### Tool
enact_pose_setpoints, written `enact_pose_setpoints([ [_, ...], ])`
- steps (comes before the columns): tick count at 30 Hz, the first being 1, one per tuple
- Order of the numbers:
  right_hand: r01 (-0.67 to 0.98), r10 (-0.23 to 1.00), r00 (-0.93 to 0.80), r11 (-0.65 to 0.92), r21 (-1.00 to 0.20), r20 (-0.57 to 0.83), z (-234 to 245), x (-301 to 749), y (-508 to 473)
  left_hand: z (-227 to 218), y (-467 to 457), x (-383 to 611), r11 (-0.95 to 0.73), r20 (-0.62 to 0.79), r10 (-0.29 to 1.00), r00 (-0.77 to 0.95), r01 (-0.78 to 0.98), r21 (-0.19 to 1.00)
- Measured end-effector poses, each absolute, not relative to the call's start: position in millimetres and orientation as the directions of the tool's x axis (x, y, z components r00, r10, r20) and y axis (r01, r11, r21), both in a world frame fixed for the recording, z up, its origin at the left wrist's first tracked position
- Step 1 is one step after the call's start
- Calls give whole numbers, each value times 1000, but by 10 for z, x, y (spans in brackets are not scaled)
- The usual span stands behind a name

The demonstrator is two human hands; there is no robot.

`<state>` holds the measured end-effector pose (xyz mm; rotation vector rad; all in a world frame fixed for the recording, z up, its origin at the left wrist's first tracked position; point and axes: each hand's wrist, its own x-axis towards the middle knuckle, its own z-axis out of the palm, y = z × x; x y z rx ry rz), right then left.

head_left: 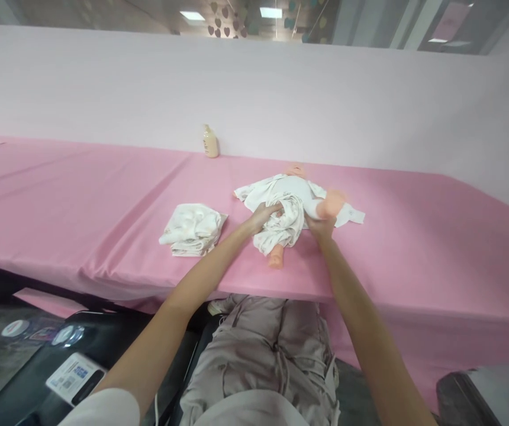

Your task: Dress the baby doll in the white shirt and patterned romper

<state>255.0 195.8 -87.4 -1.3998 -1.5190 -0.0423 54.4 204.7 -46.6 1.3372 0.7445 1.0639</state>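
Observation:
A baby doll (296, 171) lies on its back on the pink-covered table, its head toward the wall. It wears a white top (290, 188) with spread sleeves. White printed baby trousers (287, 220) are bunched over its lower body, and one bare foot (276, 257) pokes out toward me. My left hand (267, 216) is closed on the bunched trousers. On the other side, my right hand (322, 227) grips beneath the doll's other, bent leg (332, 204); its fingers are partly hidden by the leg and cloth.
A folded stack of white cloths (193, 229) lies left of the doll. A cream pump bottle (210, 142) stands by the wall. The pink tablecloth (414, 254) drapes over the front edge. Below left, a black chair seat (116, 337) holds a phone (76, 378).

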Motion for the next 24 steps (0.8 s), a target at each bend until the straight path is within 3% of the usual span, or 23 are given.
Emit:
enact_pose_setpoints([
  [2,737,695,330,233,-635,639,-848,2523,1963,-441,1946,565,-344,321,895,311,23,939],
  [5,705,682,370,235,-669,630,-757,2467,1905,-399,1786,578,-633,495,760,421,308,710],
  [8,735,695,268,300,-608,668,-670,2406,1807,-363,1653,590,-791,485,582,653,316,524],
  [11,806,682,195,298,-511,705,-673,2374,1770,-334,1552,614,-846,443,468,765,243,475],
  [15,872,654,46,342,-350,755,-783,2395,1843,-284,1493,624,-836,528,518,673,268,479],
  [19,903,618,-40,358,-236,785,-855,2424,1919,-181,1563,563,-817,753,568,333,119,564],
  [21,913,593,-33,346,-217,805,-869,2435,1938,-143,1650,529,-738,724,652,225,-28,674],
  [24,922,565,-31,334,-194,824,-877,2452,1945,-168,1817,524,-457,489,851,189,-189,869],
])
